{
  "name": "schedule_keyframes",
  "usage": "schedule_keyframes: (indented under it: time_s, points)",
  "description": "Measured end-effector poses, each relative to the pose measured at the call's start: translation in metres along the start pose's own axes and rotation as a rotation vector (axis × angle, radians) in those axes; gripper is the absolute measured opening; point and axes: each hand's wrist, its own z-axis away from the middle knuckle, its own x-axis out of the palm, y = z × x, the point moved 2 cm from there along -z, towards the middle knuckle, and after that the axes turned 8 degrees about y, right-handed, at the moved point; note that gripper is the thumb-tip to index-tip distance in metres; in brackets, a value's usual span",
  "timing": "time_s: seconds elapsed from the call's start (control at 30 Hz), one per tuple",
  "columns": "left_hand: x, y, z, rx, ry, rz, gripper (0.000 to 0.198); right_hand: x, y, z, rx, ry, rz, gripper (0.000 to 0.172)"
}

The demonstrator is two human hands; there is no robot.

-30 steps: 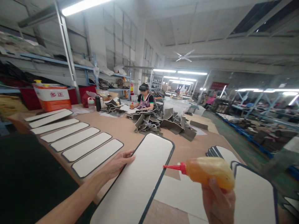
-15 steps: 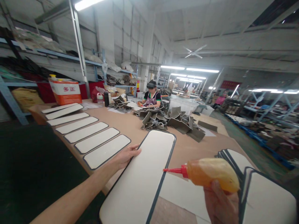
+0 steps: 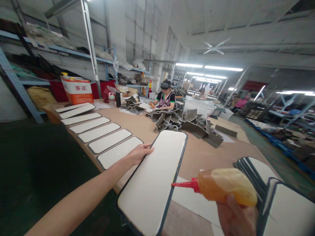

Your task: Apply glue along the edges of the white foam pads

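1 panel, likely light, stiff, best held by edges; left edge pinched by left hand. 1 bottle, probably squeezable, thumb-pressed in right hand; other fingers hidden.

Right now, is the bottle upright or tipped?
Tipped: the bottle lies sideways in the right hand, its red nozzle pointing left to the panel's edge.

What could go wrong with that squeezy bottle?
The red nozzle is right by the panel's dark edging, so if the right hand squeezes the bottle too hard, amber liquid might smear the white panel. The left hand holds one long edge, so the panel could tilt.
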Motion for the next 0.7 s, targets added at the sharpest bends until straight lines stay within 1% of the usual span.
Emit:
schedule_keyframes:
  time_s: [0.07,0.2,0.3,0.37,0.5,0.6,0.7]
  points:
    - [0.0,0.002,-0.002,-0.003,-0.002,-0.002,0.067,-0.005,0.004,0.0,0.02,-0.025,0.026,0.048]
    - [0.001,0.007,-0.006,-0.005,-0.053,0.001,0.048,-0.016,0.012,0.002,0.033,-0.102,0.071,0.049]
    - [0.0,0.01,-0.01,-0.001,-0.062,0.002,0.039,-0.021,0.015,0.009,0.064,-0.109,0.099,0.045]
    - [-0.001,0.011,-0.013,0.002,-0.056,0.004,0.035,-0.021,0.014,0.013,0.084,-0.114,0.119,0.046]
    - [-0.003,0.011,-0.019,0.004,-0.034,0.002,0.032,-0.02,0.015,0.018,0.104,-0.11,0.119,0.056]
    - [-0.004,0.012,-0.022,0.009,-0.004,-0.002,0.034,-0.028,0.022,0.02,0.132,-0.102,0.126,0.052]
    - [-0.006,0.015,-0.025,0.028,0.042,-0.002,0.039,-0.035,0.027,0.026,0.147,-0.127,0.113,0.05]
